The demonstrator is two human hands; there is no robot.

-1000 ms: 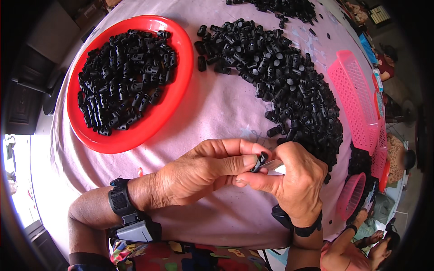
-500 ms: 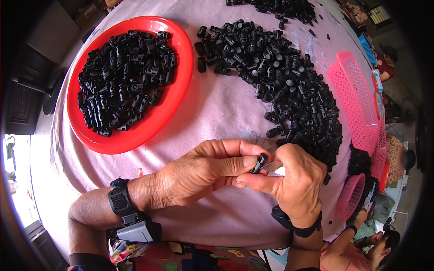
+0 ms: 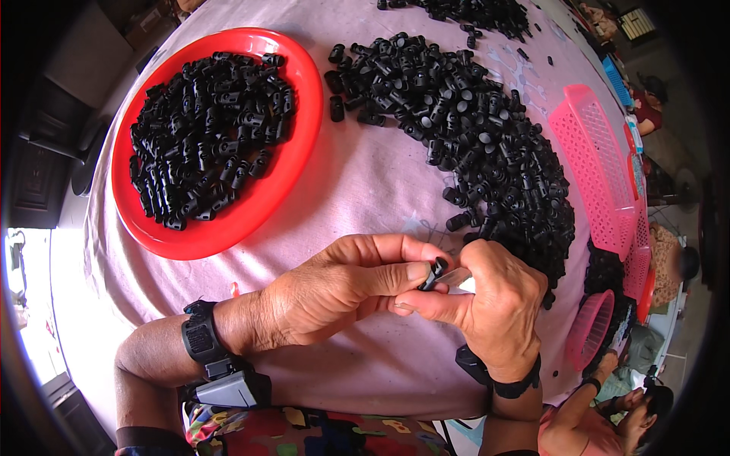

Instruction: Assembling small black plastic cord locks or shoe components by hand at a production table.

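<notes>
My left hand (image 3: 342, 283) pinches a small black plastic cord lock (image 3: 435, 272) between thumb and fingertips, tilted over the pink cloth. Close against it, my right hand (image 3: 498, 308) grips a thin, shiny blade-like tool (image 3: 455, 278), whose handle end is hidden in the fist. The blade meets or nearly meets the side of the cord lock. To the upper left, a red round tray (image 3: 293, 178) holds many similar black cord locks (image 3: 205, 137). A curved heap of loose cord locks (image 3: 494, 144) spreads over the cloth beyond my right hand.
Another black heap (image 3: 487, 14) lies at the far edge of the table. Pink perforated baskets (image 3: 593, 163) stand along the right side, with a smaller pink basket (image 3: 593, 330) nearer. A co-worker (image 3: 585, 425) sits at the lower right; others are farther off.
Both hands stay almost in place. My right hand has shifted very slightly left, and the cord lock has turned a little in my left fingertips.
</notes>
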